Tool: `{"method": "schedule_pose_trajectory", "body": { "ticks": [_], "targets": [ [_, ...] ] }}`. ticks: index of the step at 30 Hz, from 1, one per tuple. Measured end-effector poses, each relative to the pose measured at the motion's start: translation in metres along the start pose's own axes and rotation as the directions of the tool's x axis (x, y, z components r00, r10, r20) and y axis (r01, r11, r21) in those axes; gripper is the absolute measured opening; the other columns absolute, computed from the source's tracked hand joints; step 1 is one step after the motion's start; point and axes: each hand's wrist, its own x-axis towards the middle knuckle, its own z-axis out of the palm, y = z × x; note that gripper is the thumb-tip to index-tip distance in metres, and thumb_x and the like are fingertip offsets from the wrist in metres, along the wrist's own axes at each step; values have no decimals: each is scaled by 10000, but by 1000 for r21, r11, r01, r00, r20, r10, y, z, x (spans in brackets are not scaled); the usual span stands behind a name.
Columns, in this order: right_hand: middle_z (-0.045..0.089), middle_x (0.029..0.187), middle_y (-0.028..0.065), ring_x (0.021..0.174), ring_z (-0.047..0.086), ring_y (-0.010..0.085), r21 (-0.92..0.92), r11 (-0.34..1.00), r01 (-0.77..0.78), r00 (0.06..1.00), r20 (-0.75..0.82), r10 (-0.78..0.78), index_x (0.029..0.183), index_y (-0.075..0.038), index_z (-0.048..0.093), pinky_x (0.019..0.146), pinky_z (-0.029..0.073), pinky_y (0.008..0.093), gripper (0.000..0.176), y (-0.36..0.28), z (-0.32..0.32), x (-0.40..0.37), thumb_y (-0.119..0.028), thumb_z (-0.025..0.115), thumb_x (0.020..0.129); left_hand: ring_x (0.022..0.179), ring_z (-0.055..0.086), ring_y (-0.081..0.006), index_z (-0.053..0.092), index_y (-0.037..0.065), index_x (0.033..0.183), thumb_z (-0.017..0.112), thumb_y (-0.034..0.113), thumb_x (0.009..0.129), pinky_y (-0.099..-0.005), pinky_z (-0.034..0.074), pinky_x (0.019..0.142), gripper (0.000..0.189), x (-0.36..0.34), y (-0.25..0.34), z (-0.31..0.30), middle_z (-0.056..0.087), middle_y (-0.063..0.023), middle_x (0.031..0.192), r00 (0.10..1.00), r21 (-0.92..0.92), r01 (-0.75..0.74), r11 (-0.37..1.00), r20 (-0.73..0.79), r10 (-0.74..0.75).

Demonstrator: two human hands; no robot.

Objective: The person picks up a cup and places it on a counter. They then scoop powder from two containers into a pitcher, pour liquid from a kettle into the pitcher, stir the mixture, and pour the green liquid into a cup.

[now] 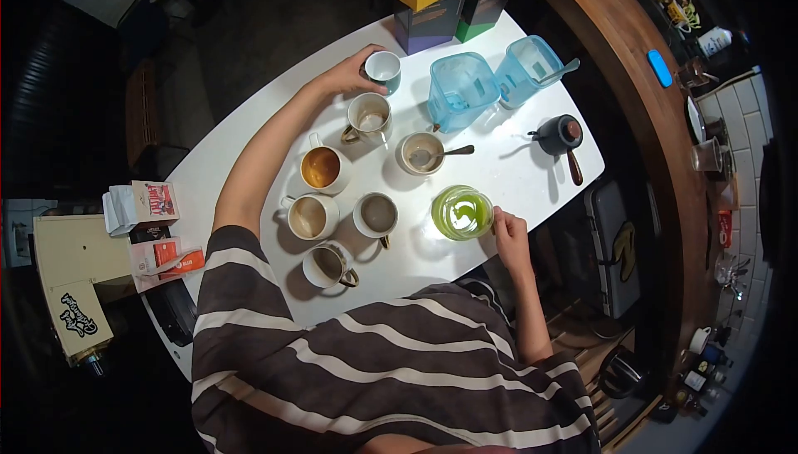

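Near the table's far edge, my left hand [352, 74] is closed around a small cup [383, 69], white inside with a bluish outside. My right hand [511, 236] grips the side handle of a green glass mug [463, 213]; its fingers are curled and the handle is mostly hidden. Just below the small cup stands a white mug [369, 115]. A cup [420, 155] with a spoon [454, 152] in it sits between my hands. To the left are a mug with a copper-coloured inside [321, 169] and several other used-looking mugs [307, 217].
Two light-blue plastic containers [463, 92] stand at the back, the right one holding a spoon or scoop. Behind them are dark boxes with yellow bands [428, 13]. A dark pot with a wooden handle [559, 135] is at right. Packets [154, 204] lie at far left.
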Motion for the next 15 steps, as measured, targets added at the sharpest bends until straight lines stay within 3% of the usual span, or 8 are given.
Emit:
{"method": "schedule_pose_trajectory", "body": {
  "ticks": [1, 6, 8, 9, 15],
  "targets": [
    [405, 604, -43, 600, 335, 50, 14, 999, 44, 999, -15, -43, 670, -7, 493, 535, 282, 278, 515, 5, 1, -1, -316, 491, 1083, 1275, 505, -192, 463, 109, 1407, 915, 215, 705, -359, 408, 1091, 841, 0, -4, 0, 549, -61, 1331, 999, -5, 42, 999, -27, -43],
    [361, 604, -67, 595, 298, 51, 14, 987, 158, 979, -131, -155, 663, -25, 432, 523, 235, 292, 496, 10, 10, 2, -287, 514, 1076, 1206, 561, -190, 526, 76, 1352, 924, 207, 692, -345, 431, 1072, 782, -15, 3, -4, 610, -53, 1248, 982, 27, 46, 999, -184, -41],
    [347, 607, -74, 597, 287, 51, 51, 984, 172, 975, -148, -163, 664, -32, 411, 522, 220, 297, 489, 15, 10, 3, -276, 523, 1073, 1185, 575, -175, 532, 73, 1348, 919, 193, 697, -336, 448, 1054, 766, -30, 9, -11, 617, -47, 1246, 917, -46, 23, 999, -396, -39],
    [341, 615, -76, 602, 280, 52, 57, 985, 163, 978, -140, -154, 668, -40, 400, 522, 213, 300, 482, 13, 10, 3, -271, 528, 1071, 1145, 605, -163, 525, 76, 1340, 932, 193, 692, -313, 487, 1010, 774, -40, 20, -17, 633, -64, 1218, 892, -58, -15, 998, -452, -13],
    [372, 605, -72, 592, 297, 49, 166, 970, 176, 983, -78, -165, 643, -33, 437, 520, 231, 290, 496, 18, 10, 13, -269, 532, 1068, 1156, 599, -161, 549, 49, 1320, 894, 116, 729, -331, 465, 1043, 688, -142, 94, -23, 631, -42, 1230, 720, -10, -60, 998, -693, 37]
  ]
}}
